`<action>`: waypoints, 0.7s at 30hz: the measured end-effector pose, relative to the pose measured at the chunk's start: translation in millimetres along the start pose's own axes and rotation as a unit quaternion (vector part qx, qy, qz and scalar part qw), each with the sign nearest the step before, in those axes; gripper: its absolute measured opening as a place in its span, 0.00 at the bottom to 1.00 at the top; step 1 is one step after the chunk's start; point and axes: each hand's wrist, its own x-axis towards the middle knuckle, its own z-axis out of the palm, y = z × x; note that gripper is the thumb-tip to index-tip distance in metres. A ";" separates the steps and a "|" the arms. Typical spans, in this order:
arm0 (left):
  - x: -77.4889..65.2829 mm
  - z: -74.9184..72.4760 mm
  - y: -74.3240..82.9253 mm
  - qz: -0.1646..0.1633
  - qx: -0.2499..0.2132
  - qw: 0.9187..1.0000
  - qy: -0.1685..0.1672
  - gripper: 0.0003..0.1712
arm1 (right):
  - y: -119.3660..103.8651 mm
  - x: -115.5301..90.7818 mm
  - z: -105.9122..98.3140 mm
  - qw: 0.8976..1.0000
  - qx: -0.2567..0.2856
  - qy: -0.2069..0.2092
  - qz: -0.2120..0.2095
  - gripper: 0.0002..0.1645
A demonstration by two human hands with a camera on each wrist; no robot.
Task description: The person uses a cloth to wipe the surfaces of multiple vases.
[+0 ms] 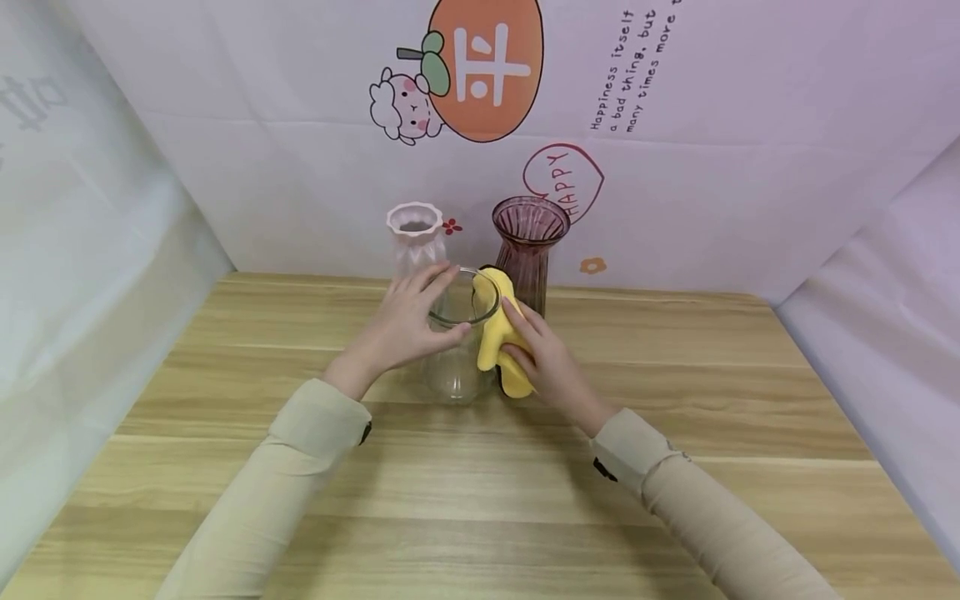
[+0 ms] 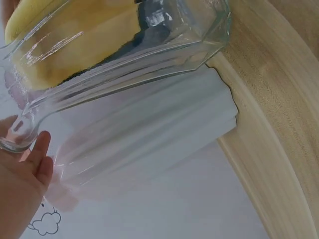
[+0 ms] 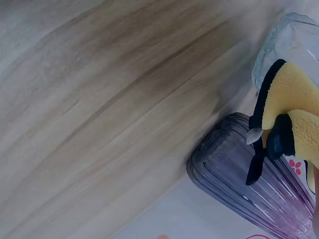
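A clear glass vase stands upright on the table, in front of two other vases. My left hand grips it at the top, fingers on the far side of the rim and thumb on the near side. With my right hand I hold a yellow cloth against the right side of the glass. Dark edging and a hanging loop show on the cloth in the right wrist view. Through the clear glass, the left wrist view shows the yellow cloth pressed along it.
Behind the clear vase, a pale pink-white vase stands at the left and a purple ribbed glass vase at the right. Both are close to the printed white backdrop that rises at the back edge of the wooden table.
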 end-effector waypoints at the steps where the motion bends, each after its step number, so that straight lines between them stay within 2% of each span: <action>1: 0.0 0.2 -0.3 0.002 -0.006 1.000 -0.001 0.48 | -0.3 0.2 0.6 1.000 -0.001 -0.003 0.000 0.39; 4: 0.4 0.9 -1.5 0.007 -0.013 1.000 -0.001 0.47 | 0.7 0.6 4.2 1.000 -0.001 -0.030 0.006 0.41; 8: 0.9 1.8 -2.0 0.003 -0.017 1.000 -0.004 0.49 | 2.0 0.7 7.4 0.997 0.024 -0.068 0.030 0.45; 12: 1.2 2.6 -1.2 -0.008 -0.019 1.000 -0.007 0.50 | 3.2 -0.4 7.3 0.996 0.035 -0.077 0.039 0.44; 21: 0.6 3.9 0.8 -0.017 0.005 1.000 0.009 0.46 | 14.7 -16.3 9.5 0.993 -0.028 -0.116 0.020 0.41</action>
